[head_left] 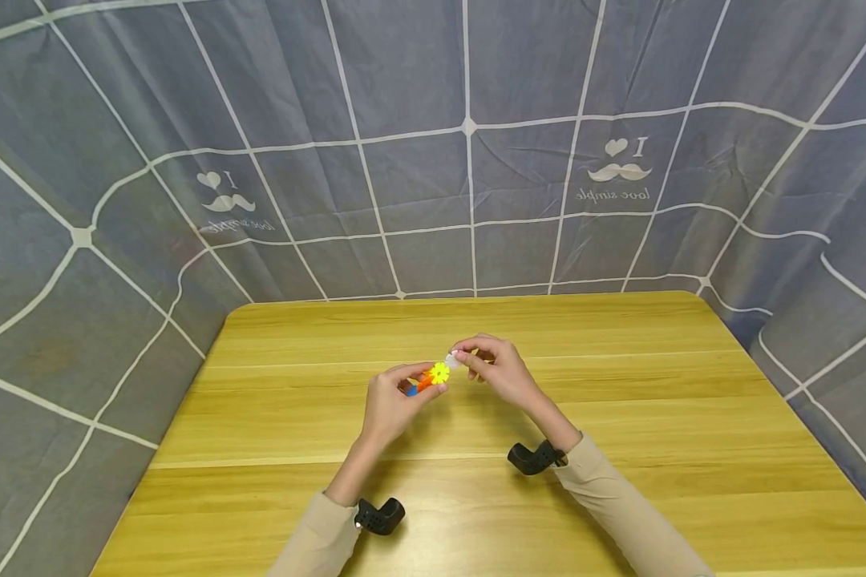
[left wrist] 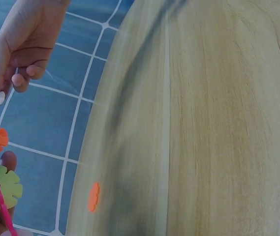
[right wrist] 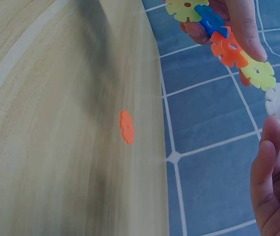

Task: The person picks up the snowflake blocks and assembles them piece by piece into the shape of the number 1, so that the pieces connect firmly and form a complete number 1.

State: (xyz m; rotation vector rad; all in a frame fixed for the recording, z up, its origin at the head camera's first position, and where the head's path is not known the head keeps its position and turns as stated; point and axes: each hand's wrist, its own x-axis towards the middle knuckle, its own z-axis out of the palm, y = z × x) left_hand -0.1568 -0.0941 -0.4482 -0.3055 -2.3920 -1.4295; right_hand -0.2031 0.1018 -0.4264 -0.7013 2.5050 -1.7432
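Note:
My left hand (head_left: pixel 390 405) grips a chain of notched plastic snowflake discs. In the right wrist view the chain runs from a yellow-green disc (right wrist: pixel 186 11) through a blue disc (right wrist: pixel 211 20) and an orange disc (right wrist: pixel 228 49) to a yellow disc (right wrist: pixel 259 73). A pink disc (left wrist: pixel 5 214), seen edge-on in the left wrist view, joins the yellow-green one. Between thumb and fingers my right hand (head_left: pixel 503 373) pinches a white disc (right wrist: pixel 279 101). Its rim meets the yellow disc's edge; whether their slots interlock I cannot tell.
A loose orange disc (right wrist: pixel 127 127) lies on the wooden table (head_left: pixel 274 417) near its far edge, hidden from the head view. Beyond the table hangs a grey curtain (head_left: pixel 418 184) with white grid lines. Each wrist carries a black camera mount (head_left: pixel 381 517).

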